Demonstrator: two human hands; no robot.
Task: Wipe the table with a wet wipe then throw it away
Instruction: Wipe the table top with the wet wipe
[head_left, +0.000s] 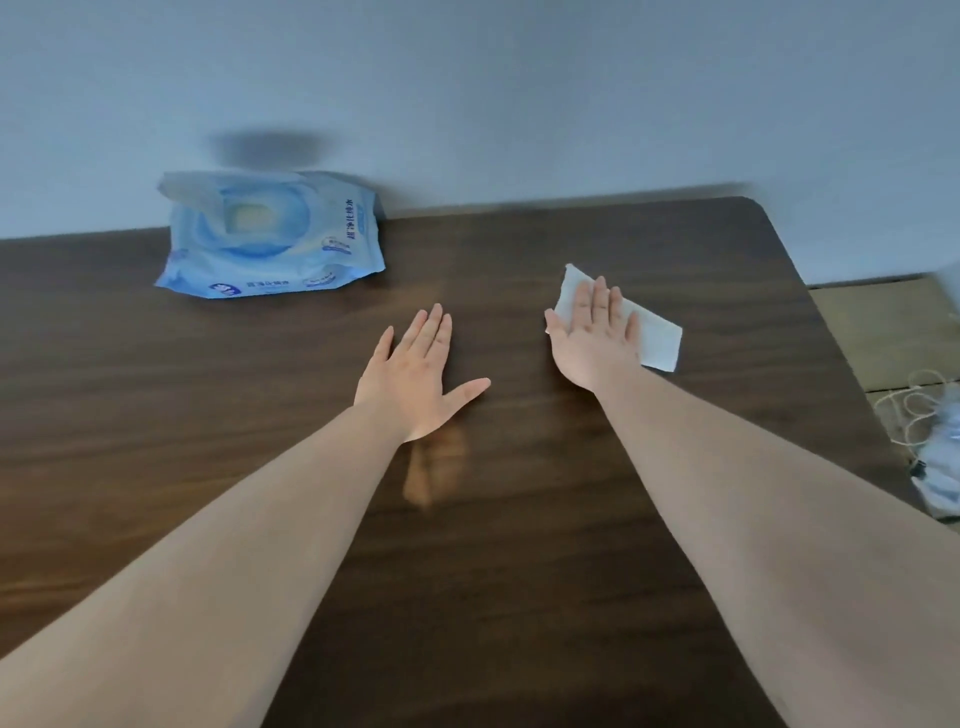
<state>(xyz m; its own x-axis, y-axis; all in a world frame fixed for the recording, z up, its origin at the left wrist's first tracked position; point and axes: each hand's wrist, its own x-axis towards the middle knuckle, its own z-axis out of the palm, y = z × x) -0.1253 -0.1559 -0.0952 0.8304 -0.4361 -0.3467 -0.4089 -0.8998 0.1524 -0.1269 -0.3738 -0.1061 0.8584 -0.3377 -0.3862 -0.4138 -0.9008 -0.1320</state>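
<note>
A white wet wipe (660, 340) lies flat on the dark wooden table (208, 405), toward its far right. My right hand (595, 335) rests palm-down on top of it, fingers stretched out, covering its left half and pressing it to the surface. My left hand (415, 379) lies flat on the bare wood near the table's middle, fingers spread, holding nothing. A blue pack of wet wipes (270, 241) sits at the far left against the wall, its top flap lifted.
The table's right edge and rounded far corner (763, 208) are close to my right hand. Beyond that edge, on the floor, lie a tangle of white cord (919, 410) and some pale bags. A plain wall stands behind the table.
</note>
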